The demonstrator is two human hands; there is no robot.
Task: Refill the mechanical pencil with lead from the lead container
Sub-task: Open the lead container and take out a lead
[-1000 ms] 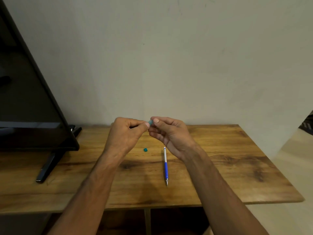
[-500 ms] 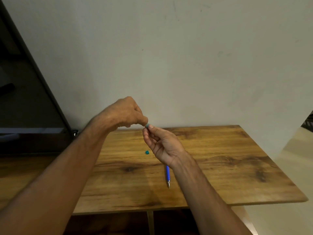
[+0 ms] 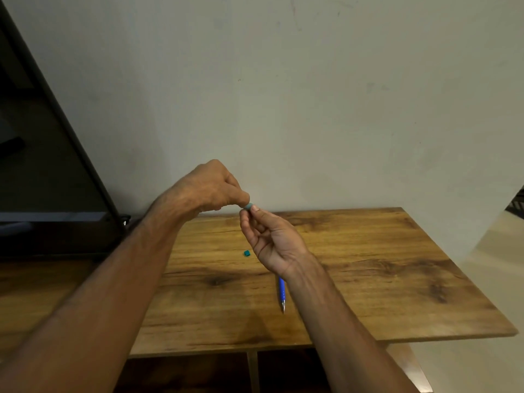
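Note:
Above the wooden table (image 3: 368,256), my right hand (image 3: 272,239) pinches a small teal lead container (image 3: 249,206) at its fingertips, palm turned up. My left hand (image 3: 211,187) is raised over it, fingers pinched together right at the container's top; whether a lead is between them is too small to tell. A small teal cap (image 3: 246,253) lies loose on the table below the hands. The blue and white mechanical pencil (image 3: 281,293) lies on the table, tip toward me, its upper part hidden behind my right wrist.
A dark monitor (image 3: 42,171) on a stand fills the left side, its foot on the table's back left. A plain wall stands close behind. The table's right and front edges drop to a pale floor (image 3: 482,279).
My left hand has risen and turned over the container since a second ago. My right hand has turned palm up. The pencil and cap have not moved.

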